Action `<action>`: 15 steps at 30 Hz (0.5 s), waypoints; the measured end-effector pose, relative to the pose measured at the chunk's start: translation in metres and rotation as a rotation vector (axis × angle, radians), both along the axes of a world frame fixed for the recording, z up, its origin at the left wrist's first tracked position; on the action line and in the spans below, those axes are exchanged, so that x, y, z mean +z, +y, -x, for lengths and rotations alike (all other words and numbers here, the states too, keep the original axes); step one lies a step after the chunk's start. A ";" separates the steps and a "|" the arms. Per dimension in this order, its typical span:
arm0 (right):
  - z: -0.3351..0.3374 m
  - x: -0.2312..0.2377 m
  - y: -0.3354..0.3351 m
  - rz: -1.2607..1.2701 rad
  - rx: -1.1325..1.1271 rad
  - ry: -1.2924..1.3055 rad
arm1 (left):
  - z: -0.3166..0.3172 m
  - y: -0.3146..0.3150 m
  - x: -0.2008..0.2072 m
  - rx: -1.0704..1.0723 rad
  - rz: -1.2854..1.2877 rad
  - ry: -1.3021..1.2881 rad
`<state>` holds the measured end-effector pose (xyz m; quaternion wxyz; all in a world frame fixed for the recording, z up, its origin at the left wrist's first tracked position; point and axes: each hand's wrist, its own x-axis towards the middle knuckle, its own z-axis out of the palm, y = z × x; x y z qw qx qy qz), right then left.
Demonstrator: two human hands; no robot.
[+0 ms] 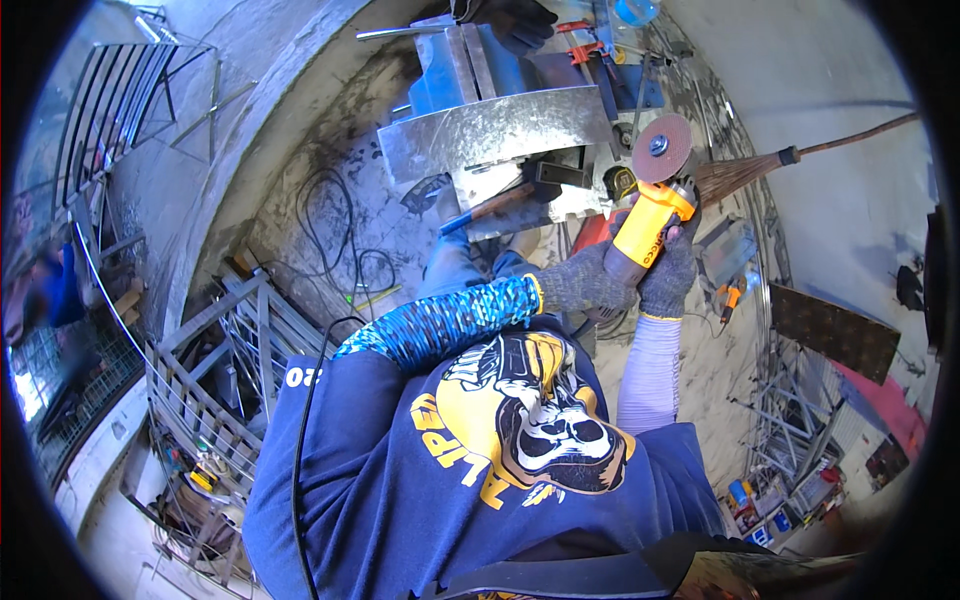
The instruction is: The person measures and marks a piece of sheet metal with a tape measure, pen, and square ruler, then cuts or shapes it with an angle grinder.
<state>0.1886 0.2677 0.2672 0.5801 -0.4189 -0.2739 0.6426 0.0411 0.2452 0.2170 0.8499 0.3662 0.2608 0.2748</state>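
A yellow angle grinder (650, 230) with a reddish-brown cutting disc (661, 147) is held up to the right of the bench, disc end pointing away from me. My left hand (592, 281), in a dark grey knit glove, is closed round the rear of its body. Gloved alike, my right hand (668, 284) wraps its right side, with fingers up near the head. Whether the disc spins cannot be told. Left of the grinder, a curved strip of sheet metal (490, 130) stands before a blue bench vise (440, 75). A hammer (490, 208) lies just below the strip.
A tape measure (620, 182) sits at the bench's right side, with red clamps (582, 45) behind. Beyond it leans a straw broom (740, 176). Black cable (345, 235) coils on the floor. Metal frames (215, 350) stand at left; a second orange tool (733, 296) lies at right.
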 end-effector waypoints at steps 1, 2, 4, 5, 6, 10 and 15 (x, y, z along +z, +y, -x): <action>-0.005 0.000 -0.001 -0.001 0.010 0.003 | -0.005 -0.002 -0.002 0.030 -0.001 -0.021; -0.008 -0.003 -0.002 -0.007 0.022 0.019 | -0.011 -0.004 -0.004 0.066 -0.009 -0.043; -0.016 -0.008 -0.006 0.007 -0.026 -0.054 | -0.022 -0.006 -0.003 0.139 -0.041 -0.095; -0.021 -0.010 -0.009 0.014 -0.073 -0.105 | -0.025 -0.008 -0.001 0.129 -0.012 -0.070; -0.025 -0.013 -0.012 0.016 -0.070 -0.121 | -0.028 -0.009 0.002 0.122 -0.033 -0.048; -0.047 -0.011 -0.026 0.087 -0.175 -0.152 | -0.045 -0.015 0.016 0.039 -0.039 0.091; -0.061 0.002 -0.026 0.117 -0.186 -0.117 | -0.064 -0.022 0.022 0.058 -0.099 0.085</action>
